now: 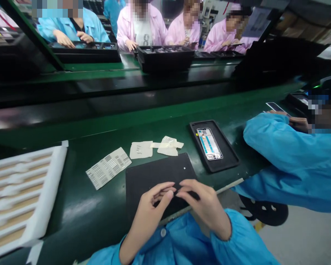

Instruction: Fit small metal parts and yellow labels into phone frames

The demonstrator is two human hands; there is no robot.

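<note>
Over a black mat point(154, 173) at the table's near edge, my left hand point(156, 202) and my right hand point(202, 200) face each other, fingertips almost meeting. Both are closed in a pinch. Whatever lies between the fingers, if anything, is too small to make out. A small white dot shows on the mat. Just beyond it lie a sheet of strip labels point(109, 168), a pale backing sheet point(141, 150) and a crumpled backing piece point(169, 146) with tape. To the right, a black tray point(227, 156) holds a phone frame point(209, 144) with blue strips.
A white slotted foam tray point(51, 184) stands on the left of the green table point(79, 206). At right, a co-worker's blue sleeve point(292, 158) reaches close to the black tray. Across a dark conveyor belt point(105, 86), several people work behind black bins point(165, 59).
</note>
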